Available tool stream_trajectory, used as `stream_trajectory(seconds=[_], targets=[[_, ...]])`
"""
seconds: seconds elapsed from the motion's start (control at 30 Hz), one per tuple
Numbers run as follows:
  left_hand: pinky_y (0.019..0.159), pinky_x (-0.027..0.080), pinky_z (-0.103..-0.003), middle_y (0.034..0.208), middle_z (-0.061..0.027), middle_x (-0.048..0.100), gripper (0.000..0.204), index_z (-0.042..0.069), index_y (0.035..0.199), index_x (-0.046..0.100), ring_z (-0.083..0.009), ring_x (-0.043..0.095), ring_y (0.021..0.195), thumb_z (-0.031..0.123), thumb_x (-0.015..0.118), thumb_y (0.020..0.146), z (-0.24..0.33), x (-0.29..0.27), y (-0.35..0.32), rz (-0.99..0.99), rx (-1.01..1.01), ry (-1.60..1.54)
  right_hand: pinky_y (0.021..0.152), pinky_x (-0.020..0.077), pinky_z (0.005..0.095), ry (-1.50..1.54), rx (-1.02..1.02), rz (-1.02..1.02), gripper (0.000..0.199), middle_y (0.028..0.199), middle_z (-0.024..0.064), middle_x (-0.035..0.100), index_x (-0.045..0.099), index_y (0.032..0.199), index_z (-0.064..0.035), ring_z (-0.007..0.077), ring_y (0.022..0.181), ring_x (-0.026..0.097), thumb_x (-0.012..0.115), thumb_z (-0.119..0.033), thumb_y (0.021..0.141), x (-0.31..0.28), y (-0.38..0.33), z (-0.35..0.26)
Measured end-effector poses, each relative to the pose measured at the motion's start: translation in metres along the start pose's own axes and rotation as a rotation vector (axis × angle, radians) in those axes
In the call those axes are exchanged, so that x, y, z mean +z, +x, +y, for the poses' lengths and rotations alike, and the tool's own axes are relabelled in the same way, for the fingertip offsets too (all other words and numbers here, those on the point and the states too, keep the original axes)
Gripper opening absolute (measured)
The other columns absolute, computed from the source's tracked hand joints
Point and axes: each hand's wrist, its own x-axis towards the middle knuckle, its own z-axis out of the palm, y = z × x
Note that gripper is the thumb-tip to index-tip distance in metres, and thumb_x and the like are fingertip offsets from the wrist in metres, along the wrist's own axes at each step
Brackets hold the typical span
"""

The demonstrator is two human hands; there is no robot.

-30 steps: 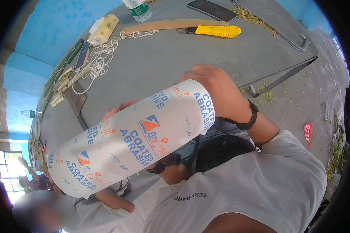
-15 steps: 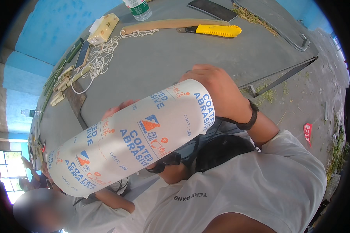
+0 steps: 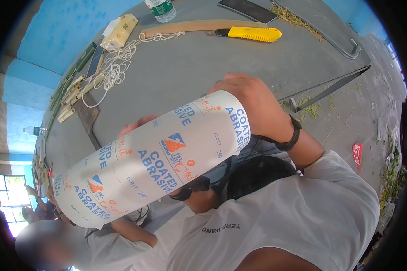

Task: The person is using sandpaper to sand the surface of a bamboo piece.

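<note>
A large curved sheet of sandpaper [image 3: 156, 158], its pale printed back turned up, stretches across the middle of the view. At its right end my right hand [image 3: 248, 101] is closed on the edge, with a dark band around the wrist. Most of my left hand [image 3: 138, 125] is hidden behind the sheet; only some fingers show past its far edge, apparently gripping it. The left wrist with a dark watch comes out below the sheet. What lies beneath the paper cannot be seen.
On the grey table [image 3: 176, 63] lie a yellow-handled cutter [image 3: 254, 34], a bamboo strip [image 3: 203, 28], white string [image 3: 116, 67], a tissue pack [image 3: 119, 31], a phone [image 3: 95, 61], bamboo pieces [image 3: 68, 101], a dark blade [image 3: 248, 10] and a saw [image 3: 332, 86]. Another person [image 3: 113, 244] is close at lower left.
</note>
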Motion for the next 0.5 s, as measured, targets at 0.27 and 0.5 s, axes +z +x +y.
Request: stream_trajectory(seconds=[0.27, 0.5], targets=[[0.126, 0.037, -0.046, 0.142, -0.0131, 0.051, 0.060, 0.007, 0.147, 0.045, -0.0265, 0.042, 0.146, 0.055, 0.046, 0.111, 0.007, -0.024, -0.002, -0.080, -0.102, -0.067, 0.075, 0.0547, 0.0384, -0.041, 0.023, -0.039, 0.032, 0.094, 0.0098, 0.074, 0.074, 0.097, -0.0060, 0.0313, 0.085, 0.068, 0.085, -0.028, 0.078, -0.002, 0.000, 0.001], [0.126, 0.036, -0.046, 0.140, -0.0130, 0.051, 0.057, 0.006, 0.145, 0.046, -0.0261, 0.040, 0.145, 0.052, 0.047, 0.111, 0.026, -0.048, -0.004, -0.078, -0.270, 0.060, 0.074, 0.0539, 0.0436, -0.008, 0.005, 0.004, 0.023, 0.082, 0.0110, 0.068, 0.074, 0.098, -0.0076, 0.0324, 0.083, 0.066, 0.079, -0.023, 0.082, 0.000, 0.000, -0.001]])
